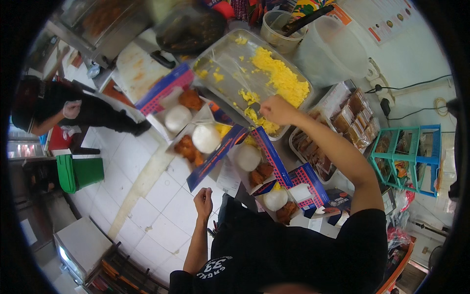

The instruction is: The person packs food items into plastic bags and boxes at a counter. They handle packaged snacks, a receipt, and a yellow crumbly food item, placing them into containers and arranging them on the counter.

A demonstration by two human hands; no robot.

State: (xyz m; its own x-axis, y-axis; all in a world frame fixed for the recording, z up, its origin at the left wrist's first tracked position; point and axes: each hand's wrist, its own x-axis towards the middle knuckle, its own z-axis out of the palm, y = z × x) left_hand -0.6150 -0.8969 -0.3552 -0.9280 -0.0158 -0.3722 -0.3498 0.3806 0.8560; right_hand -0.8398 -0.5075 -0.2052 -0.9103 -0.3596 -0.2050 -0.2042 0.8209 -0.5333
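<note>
My right hand (277, 109) is over the near edge of a metal tray (227, 49) holding scrambled egg (281, 75), its fingers curled down by loose egg. Whether it holds any is hidden. My left hand (203, 200) hangs beside the boxes above the tiled floor, fingers curled, nothing visible in it. Several open printed meal boxes stand between me and the tray. They hold molded white rice (206, 138) and browned fried chicken pieces (189, 149), some with egg. A paper slip (229, 177) with print lies between boxes.
A black pan (191, 27) and stained cutting board (137, 73) are beyond the boxes. Plastic tubs (330, 51), a metal tray of packets (312, 149) and a teal basket rack (400, 158) are at right. A co-worker's gloved hand (72, 109) is at far left, near a green bin (82, 172).
</note>
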